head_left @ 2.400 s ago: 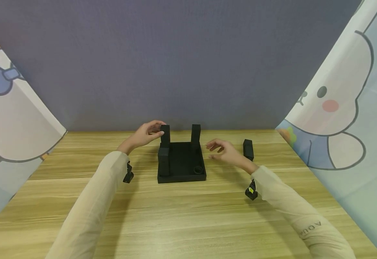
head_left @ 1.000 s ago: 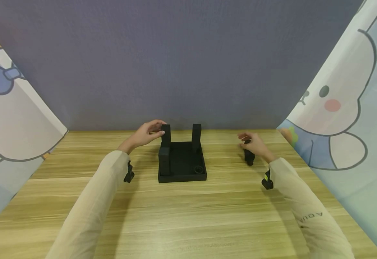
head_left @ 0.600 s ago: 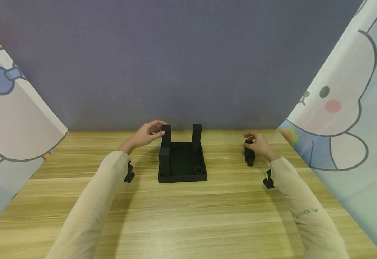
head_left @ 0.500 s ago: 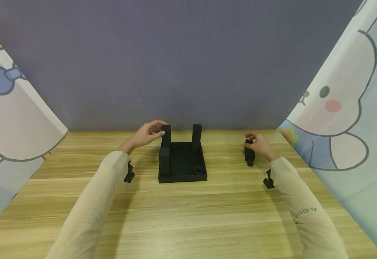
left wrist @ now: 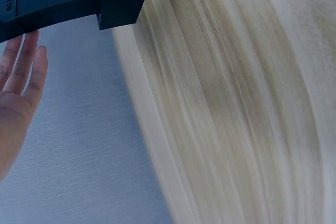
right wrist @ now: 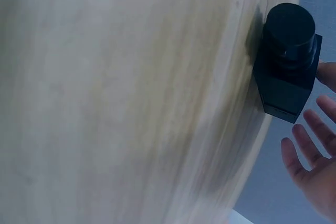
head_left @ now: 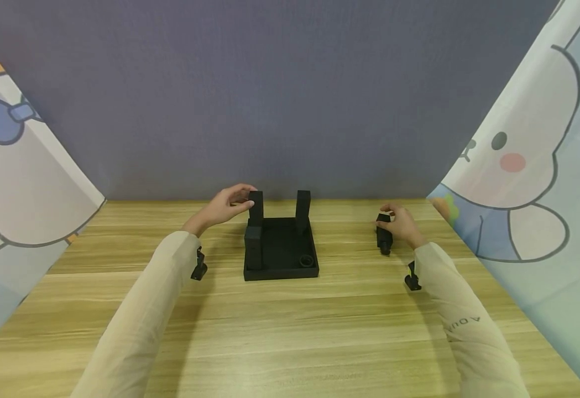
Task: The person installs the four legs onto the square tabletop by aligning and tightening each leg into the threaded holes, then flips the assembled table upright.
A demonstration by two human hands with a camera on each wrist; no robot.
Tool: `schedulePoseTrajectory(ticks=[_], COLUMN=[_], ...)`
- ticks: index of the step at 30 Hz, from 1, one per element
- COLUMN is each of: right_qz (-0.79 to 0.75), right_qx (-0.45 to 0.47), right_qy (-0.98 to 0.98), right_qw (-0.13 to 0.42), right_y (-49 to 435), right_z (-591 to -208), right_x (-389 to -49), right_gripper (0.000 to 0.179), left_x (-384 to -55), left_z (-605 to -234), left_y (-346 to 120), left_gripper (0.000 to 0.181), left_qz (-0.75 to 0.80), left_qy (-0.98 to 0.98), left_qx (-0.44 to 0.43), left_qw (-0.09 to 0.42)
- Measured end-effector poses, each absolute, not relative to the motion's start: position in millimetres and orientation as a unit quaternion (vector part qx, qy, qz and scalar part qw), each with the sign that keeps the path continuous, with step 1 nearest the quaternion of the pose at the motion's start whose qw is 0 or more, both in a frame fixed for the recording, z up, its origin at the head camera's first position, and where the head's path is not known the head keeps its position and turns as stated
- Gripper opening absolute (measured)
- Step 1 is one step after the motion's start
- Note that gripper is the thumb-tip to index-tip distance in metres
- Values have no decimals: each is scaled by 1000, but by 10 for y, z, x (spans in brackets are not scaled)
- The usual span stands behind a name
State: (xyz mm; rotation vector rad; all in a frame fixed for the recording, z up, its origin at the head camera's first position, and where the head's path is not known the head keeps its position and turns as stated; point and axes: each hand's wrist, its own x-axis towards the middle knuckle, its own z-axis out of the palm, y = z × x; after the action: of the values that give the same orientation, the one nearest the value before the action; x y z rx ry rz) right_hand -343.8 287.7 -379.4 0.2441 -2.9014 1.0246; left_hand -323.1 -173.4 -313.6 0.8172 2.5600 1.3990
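Observation:
On the table lies a square black base [head_left: 282,273] with a low rim and a round ring socket [head_left: 306,261] at its front right corner. Black posts stand on its other corners: front left [head_left: 253,249], back left [head_left: 256,205] and back right [head_left: 302,213]. My left hand [head_left: 222,207] holds the top of the back-left post between thumb and fingers; in the left wrist view this post bears the number 119. Right of the base, my right hand [head_left: 402,225] grips the far end of a loose black post [head_left: 384,236]. Its round peg [right wrist: 290,27] points toward me.
The wooden table [head_left: 290,331] reaches back to a grey panel [head_left: 270,99]. Curtains with cartoon prints hang on the left [head_left: 16,182] and right [head_left: 528,166]. A small black wrist camera sits under each sleeve.
My right hand has moved right from beside the base to the loose post and taken hold of it. The post's round peg has come into sight. My left hand has stayed put.

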Motion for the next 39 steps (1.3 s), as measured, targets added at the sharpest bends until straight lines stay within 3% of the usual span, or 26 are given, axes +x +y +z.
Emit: schedulePoseTrajectory(ticks=[20,39], right_qz=[308,285], right_qx=[56,50], right_qy=[-950,-957], right_qw=[-2,22], right_y=[2923,2846], right_z=[-3878,-3854], right_x=[-3495,-3464], right_gripper=[55,47], left_x=[-3248,-3239], left_z=[-3132,-3124], left_y=[-1734,-1734], left_gripper=[41,40], left_qz=[459,462], left_qy=[845,843], left_qx=[270,270], left_qw=[57,59])
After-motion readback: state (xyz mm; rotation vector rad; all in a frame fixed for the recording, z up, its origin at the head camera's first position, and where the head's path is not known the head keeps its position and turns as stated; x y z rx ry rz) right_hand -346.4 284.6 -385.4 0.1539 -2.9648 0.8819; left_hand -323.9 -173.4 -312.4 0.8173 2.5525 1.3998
